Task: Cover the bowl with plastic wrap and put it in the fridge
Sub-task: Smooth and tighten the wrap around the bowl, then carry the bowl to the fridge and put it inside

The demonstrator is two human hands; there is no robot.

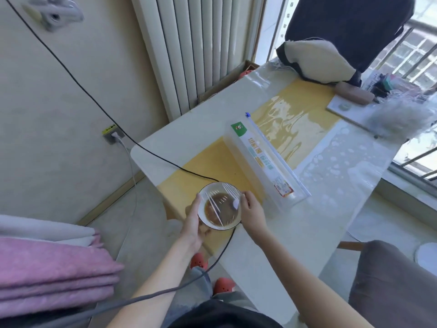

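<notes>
From the head view, you have the bowl (pixel 220 207) between your two hands, at the near corner of the table (pixel 331 209), with plastic wrap (pixel 221 200) already stretched across its mouth; streaks of glare show the film lying over the brown liquid inside. Your left hand (pixel 194 221) cups the bowl's left wall, fingers curled round it and under the base. Your right hand (pixel 250 209) presses against the right rim, fingertips pinching the film down onto the edge.

To my eye you are sealing the edges. Keep the left hand steady as the anchor and work the right hand round the rim, smoothing the film down the outer wall so it clings. Keep the bowl level; the liquid looks ready to slosh. Pull the film taut before each press, or wrinkles will leave gaps.

The wrap dispenser box (pixel 267 162) lies just beyond your right hand, and a black cable (pixel 165 159) runs past your left hand and under the bowl's edge. Mind it when you lift.
</notes>
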